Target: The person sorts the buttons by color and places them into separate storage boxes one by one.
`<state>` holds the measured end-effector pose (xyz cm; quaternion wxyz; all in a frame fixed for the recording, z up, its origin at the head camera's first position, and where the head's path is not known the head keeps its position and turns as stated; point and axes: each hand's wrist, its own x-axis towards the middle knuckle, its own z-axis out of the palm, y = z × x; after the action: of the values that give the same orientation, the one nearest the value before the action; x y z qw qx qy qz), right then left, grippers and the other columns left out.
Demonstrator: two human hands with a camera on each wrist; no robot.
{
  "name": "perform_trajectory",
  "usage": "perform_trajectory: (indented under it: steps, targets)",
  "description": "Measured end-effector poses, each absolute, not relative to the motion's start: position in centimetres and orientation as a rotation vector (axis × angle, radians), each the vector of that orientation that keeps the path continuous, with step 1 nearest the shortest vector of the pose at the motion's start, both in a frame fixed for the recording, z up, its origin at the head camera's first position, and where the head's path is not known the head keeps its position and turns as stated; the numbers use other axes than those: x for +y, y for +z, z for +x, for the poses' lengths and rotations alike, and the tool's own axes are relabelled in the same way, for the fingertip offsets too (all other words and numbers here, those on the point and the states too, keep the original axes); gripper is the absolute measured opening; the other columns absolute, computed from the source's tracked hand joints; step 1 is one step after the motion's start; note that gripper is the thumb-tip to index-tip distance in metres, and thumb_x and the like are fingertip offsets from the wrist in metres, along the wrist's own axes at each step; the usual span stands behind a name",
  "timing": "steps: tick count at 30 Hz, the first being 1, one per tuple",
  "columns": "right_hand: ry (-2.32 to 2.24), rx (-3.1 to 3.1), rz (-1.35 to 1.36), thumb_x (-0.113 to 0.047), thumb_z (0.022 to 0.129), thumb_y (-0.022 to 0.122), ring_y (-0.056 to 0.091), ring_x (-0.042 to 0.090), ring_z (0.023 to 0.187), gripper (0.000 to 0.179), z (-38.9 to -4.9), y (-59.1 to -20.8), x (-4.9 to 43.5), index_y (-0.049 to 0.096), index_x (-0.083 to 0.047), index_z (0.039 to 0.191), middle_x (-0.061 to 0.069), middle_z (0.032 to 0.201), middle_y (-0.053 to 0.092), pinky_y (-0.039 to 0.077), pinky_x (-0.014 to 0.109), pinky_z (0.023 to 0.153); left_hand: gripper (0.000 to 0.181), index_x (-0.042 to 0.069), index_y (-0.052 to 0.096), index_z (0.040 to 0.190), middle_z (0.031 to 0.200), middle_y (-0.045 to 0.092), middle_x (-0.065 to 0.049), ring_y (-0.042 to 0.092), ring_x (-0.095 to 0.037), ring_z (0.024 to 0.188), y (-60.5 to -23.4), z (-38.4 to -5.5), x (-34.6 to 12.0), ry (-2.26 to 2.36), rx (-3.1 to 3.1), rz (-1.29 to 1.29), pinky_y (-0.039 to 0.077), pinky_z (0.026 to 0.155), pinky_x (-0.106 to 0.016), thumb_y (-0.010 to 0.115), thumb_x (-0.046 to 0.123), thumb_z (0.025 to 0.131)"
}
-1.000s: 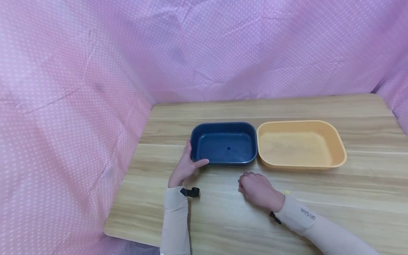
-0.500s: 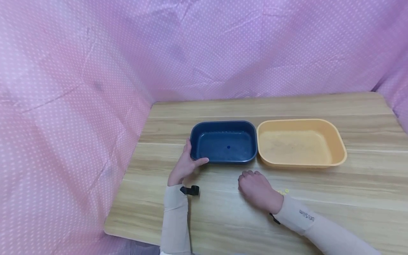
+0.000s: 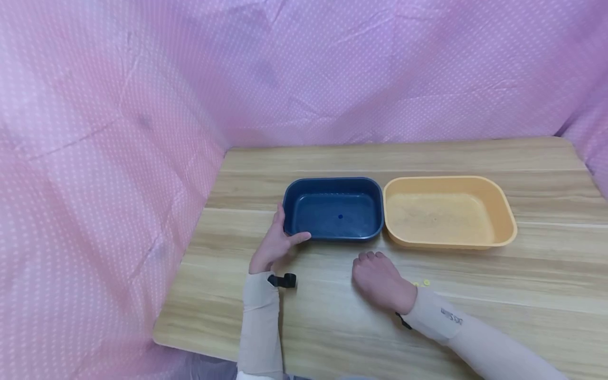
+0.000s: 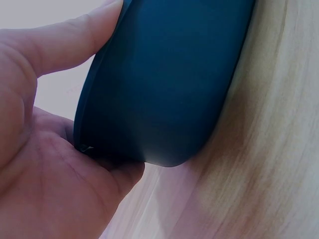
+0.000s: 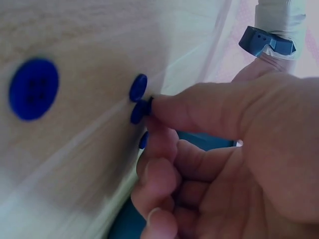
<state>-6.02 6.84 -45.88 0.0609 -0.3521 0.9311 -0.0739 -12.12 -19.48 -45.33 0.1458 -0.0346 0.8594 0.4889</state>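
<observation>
A dark blue bin (image 3: 313, 211) stands on a wooden table (image 3: 332, 338), with a yellow bin (image 3: 442, 216) close against its right side. The dark blue bin's left end is gripped by the left hand (image 3: 275, 244), the thumb laid on the near rim and the fingers round the outer wall. On the bin's near side, toward its right corner, the right hand (image 3: 380, 279) is held low with its fingers folded in; a blue button (image 5: 140, 112) appears to be pinched between thumb and forefinger, though how firmly cannot be told. Right beside that pinch, on the bin's near side too, is a neighbouring button (image 5: 138, 87). For a clean pick-up, the button is best taken by its edge with the tips alone and raised straight up, so that its neighbour is not dragged along. The yellow rings (image 3: 426, 283), in front of the bin and farther right, should not be brushed by the right sleeve (image 3: 437, 314).
</observation>
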Motion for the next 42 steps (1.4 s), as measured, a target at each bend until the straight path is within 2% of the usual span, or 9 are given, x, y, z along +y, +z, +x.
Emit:
perform_trajectory:
  steps: [6,23,33,42]
  targets:
    - [-0.218,2.828,-1.059,0.004,0.082,0.056,0.047,0.026,0.063,0.007,-6.0,-45.9,6.7,0.061,0.004,0.077,0.011,0.068,0.049,0.041,0.038,0.055,0.118,0.017,-0.014,0.155,0.163,-0.009,0.001,-0.002,-0.023,0.148,-45.2,-12.4,-19.4,1.398,2.477,-0.099,0.01,0.116,-0.051,0.078,0.034,0.083]
    - [-0.224,2.795,-1.062,0.0,0.083,0.059,0.052,0.025,0.066,0.006,-6.3,-45.9,7.1,0.062,0.003,0.081,0.011,0.071,0.053,0.043,0.037,0.055,0.118,0.016,-0.013,0.155,0.163,-0.007,0.0,-0.001,-0.023,0.148,-45.1,-12.5,-19.5,1.394,2.485,-0.114,0.011,0.117,-0.051,0.078,0.034,0.083]
    - [-0.375,2.655,-0.983,-0.009,0.088,0.06,0.054,0.027,0.07,0.012,-7.1,-45.3,7.6,0.061,-0.002,0.079,0.009,0.074,0.056,0.047,0.043,0.063,0.118,0.018,-0.014,0.155,0.163,-0.008,0.0,-0.001,-0.025,0.148,-45.2,-12.4,-19.6,1.419,2.459,-0.122,0.011,0.116,-0.052,0.078,0.034,0.083]
    - [-0.227,2.838,-1.048,-0.002,0.084,0.064,0.055,0.025,0.073,0.008,-6.3,-46.0,7.0,0.068,-0.006,0.078,0.006,0.076,0.06,0.043,0.037,0.058,0.118,0.017,-0.013,0.155,0.163,-0.007,-0.001,0.001,-0.025,0.148,-45.2,-12.3,-19.6,1.408,2.472,-0.12,0.012,0.116,-0.052,0.078,0.033,0.083]
